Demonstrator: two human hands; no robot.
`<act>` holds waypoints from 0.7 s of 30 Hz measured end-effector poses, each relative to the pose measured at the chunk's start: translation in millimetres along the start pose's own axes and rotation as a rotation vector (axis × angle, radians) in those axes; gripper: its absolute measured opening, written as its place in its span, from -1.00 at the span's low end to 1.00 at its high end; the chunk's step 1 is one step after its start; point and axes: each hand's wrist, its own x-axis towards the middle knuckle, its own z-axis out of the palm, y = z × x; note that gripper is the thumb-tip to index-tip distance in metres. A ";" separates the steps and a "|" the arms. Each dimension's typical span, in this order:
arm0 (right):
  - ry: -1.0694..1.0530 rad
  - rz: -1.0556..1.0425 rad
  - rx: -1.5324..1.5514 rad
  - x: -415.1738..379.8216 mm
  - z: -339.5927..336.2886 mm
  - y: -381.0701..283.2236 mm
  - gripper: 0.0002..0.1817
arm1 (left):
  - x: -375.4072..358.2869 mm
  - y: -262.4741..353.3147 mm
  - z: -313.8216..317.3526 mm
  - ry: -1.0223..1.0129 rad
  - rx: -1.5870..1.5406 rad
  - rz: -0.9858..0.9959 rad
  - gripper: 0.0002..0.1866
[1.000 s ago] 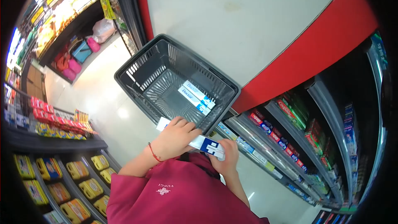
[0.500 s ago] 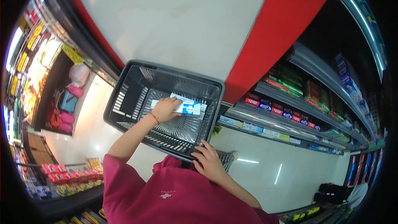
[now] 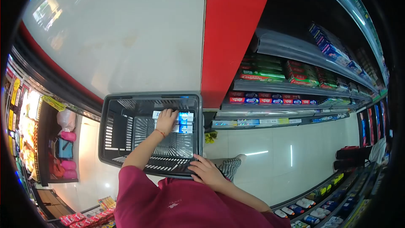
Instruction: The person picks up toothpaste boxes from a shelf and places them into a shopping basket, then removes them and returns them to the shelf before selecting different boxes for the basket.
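A dark grey shopping basket (image 3: 109, 122) sits in front of my body. Inside it, near the far right, lie white and blue cartons (image 3: 184, 129) that look like toothpaste boxes. My left hand (image 3: 167, 121) reaches into the basket with its fingers bent over the upper white and blue carton (image 3: 185, 116). That hand covers part of the cartons, and a thin red band circles the wrist. At the near right corner my right hand (image 3: 206, 170) grips the basket's rim, with fingers over the edge.
Shelves on the right hold red and green Colgate boxes (image 3: 261, 76) and red and blue boxes (image 3: 265, 98). A red and white panel (image 3: 126, 38) stands beyond the basket. Bottles (image 3: 310, 219) line a shelf at lower right. Pink and blue bags (image 3: 65, 147) are at left.
The view has turned, so the basket appears lower and straighter. My left hand has shifted over the cartons, which now lie stacked side by side. My right hand stays at the rim.
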 end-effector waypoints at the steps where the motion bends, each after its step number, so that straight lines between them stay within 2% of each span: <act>1: -0.012 -0.004 0.000 -1.1 1.5 1.4 -0.66 | -1.9 2.8 -4.3 0.015 -0.025 -0.023 -0.41; 4: -0.007 -0.045 -0.002 -2.0 -0.3 2.5 -0.65 | -5.6 11.9 -23.5 -0.011 -0.112 -0.063 -0.29; 6: -0.021 -0.057 -0.017 -4.9 1.7 5.2 -0.61 | -10.7 19.5 -40.6 -0.027 -0.264 -0.146 -0.28; 8: 0.015 -0.026 0.021 -4.7 3.4 4.1 -0.59 | -24.0 23.7 -47.2 -0.074 -0.295 -0.164 -0.24; 12: 0.063 -0.019 0.096 2.3 -4.5 3.1 -0.56 | -43.4 67.0 -104.3 -0.153 -0.454 -0.180 -0.23; 15: 0.085 -0.021 0.125 5.7 -8.7 8.1 -0.56 | -60.0 94.7 -124.0 -0.122 -0.419 -0.194 -0.25; 18: 0.125 -0.014 0.153 6.9 -14.7 13.4 -0.55 | -66.5 118.0 -129.2 -0.054 -0.377 -0.304 -0.25; 21: 0.178 -0.008 0.178 8.4 -21.9 17.0 -0.56 | -59.9 140.6 -126.2 0.046 -0.451 -0.339 -0.26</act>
